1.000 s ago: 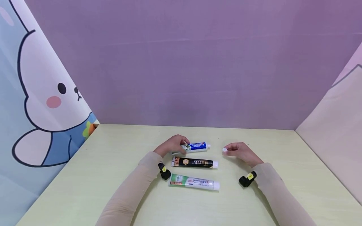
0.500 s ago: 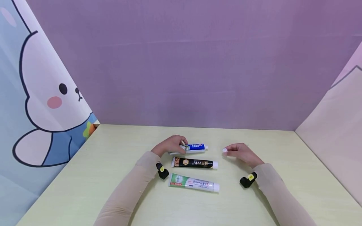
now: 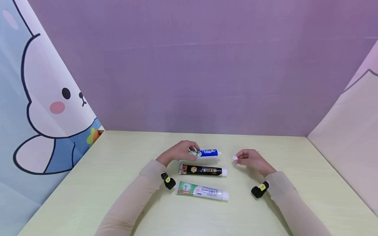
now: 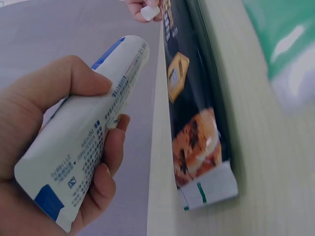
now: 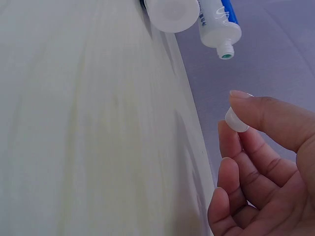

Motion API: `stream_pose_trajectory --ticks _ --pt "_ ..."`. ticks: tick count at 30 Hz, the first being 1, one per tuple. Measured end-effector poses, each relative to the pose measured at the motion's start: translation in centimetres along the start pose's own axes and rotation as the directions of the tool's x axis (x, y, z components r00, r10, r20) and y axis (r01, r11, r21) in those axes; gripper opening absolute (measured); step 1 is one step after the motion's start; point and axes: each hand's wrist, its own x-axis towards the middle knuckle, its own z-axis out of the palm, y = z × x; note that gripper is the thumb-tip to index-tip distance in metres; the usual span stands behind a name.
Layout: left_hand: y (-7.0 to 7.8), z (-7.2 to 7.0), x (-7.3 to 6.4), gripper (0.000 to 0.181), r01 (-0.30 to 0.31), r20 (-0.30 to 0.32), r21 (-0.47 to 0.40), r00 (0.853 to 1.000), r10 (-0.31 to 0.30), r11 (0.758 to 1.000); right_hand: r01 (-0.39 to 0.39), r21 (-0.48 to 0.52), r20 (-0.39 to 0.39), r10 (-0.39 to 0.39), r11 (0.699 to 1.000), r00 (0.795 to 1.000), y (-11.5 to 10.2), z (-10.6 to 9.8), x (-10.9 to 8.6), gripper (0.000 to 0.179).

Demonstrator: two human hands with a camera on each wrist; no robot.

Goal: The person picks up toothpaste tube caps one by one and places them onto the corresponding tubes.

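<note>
My left hand grips a blue-and-white toothpaste tube at its tail end, fingers and thumb wrapped round it. The tube points right, and its bare threaded nozzle shows green paste in the opening in the right wrist view. Between the thumb and fingers of my right hand a small white cap is pinched, a short gap away from the nozzle. Just nearer me than the held tube lies a black toothpaste tube with a white cap. Closest to me is a green-and-white toothpaste tube, capped as well.
All of this is on or over a pale wooden table. A purple backdrop rises at the table's far edge. Printed cloth with a cartoon animal stands along the left side, and another pale cloth along the right.
My left hand has drawn the blue-and-white tube slightly left, then moved it back right toward the cap. My right hand, still pinching the cap, has hardly moved.
</note>
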Motion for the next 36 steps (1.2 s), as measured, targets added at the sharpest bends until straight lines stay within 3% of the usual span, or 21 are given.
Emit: stream_pose_trajectory --ticks 9,21,36 --pt "1.1 0.4 -0.6 0.038 -0.035 -0.01 -0.024 0.999 0.035 0.999 0.009 -0.042 -0.039 -0.01 0.999 0.999 -0.4 0.1 -0.2 0.027" --pt "1.2 0.6 -1.1 0.039 -0.072 -0.041 -0.034 0.997 0.071 0.997 0.176 -0.144 -0.099 -0.191 0.974 0.977 -1.9 1.0 -0.5 0.026" --pt "1.8 0.4 -2.4 0.041 -0.136 -0.021 -0.047 0.991 0.136 0.99 0.213 -0.202 -0.158 -0.246 0.956 0.956 -2.8 2.4 -2.1 0.02"
